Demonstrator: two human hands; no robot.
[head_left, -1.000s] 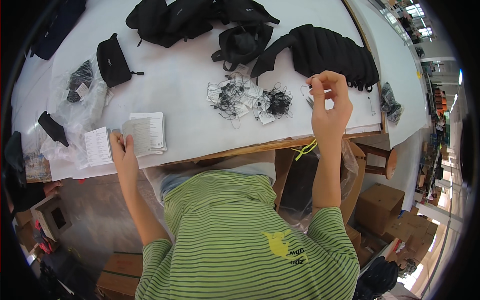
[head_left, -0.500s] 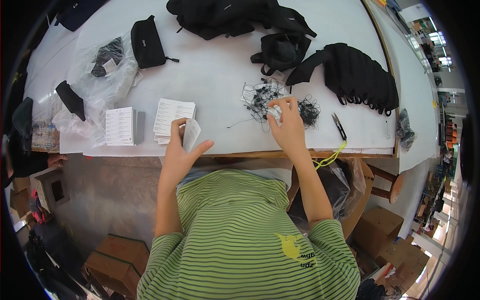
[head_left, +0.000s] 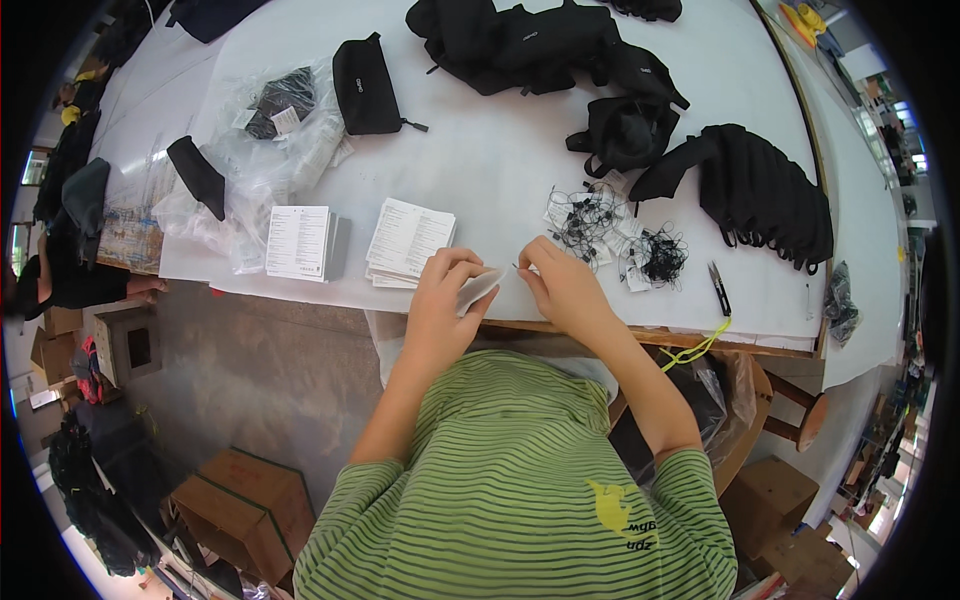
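My left hand (head_left: 442, 305) holds a white paper tag (head_left: 479, 288), bent between the thumb and fingers. Close to its right, my right hand (head_left: 565, 292) pinches the thin dark end of a black tag string (head_left: 516, 266); most of it is hidden by the fingers. The tag and the string tip are a small gap apart. Just beyond my left hand lies a stack of printed white tags (head_left: 410, 238), with a second, neater stack (head_left: 300, 243) to its left. A tangle of black tag strings (head_left: 590, 222) and a smaller bunch (head_left: 660, 257) lie past my right hand.
Black-handled snips (head_left: 719, 290) with a yellow-green cord lie near the table's front edge. A row of black bags (head_left: 765, 195) sits at right, more black bags (head_left: 530, 45) at the back. A black pouch (head_left: 365, 88) stands beside clear plastic bags (head_left: 250, 165) at left.
My right hand has left the string tangle and come left, close to the tag in my left hand. My left hand is nearer the middle. The whole view has shifted a little.
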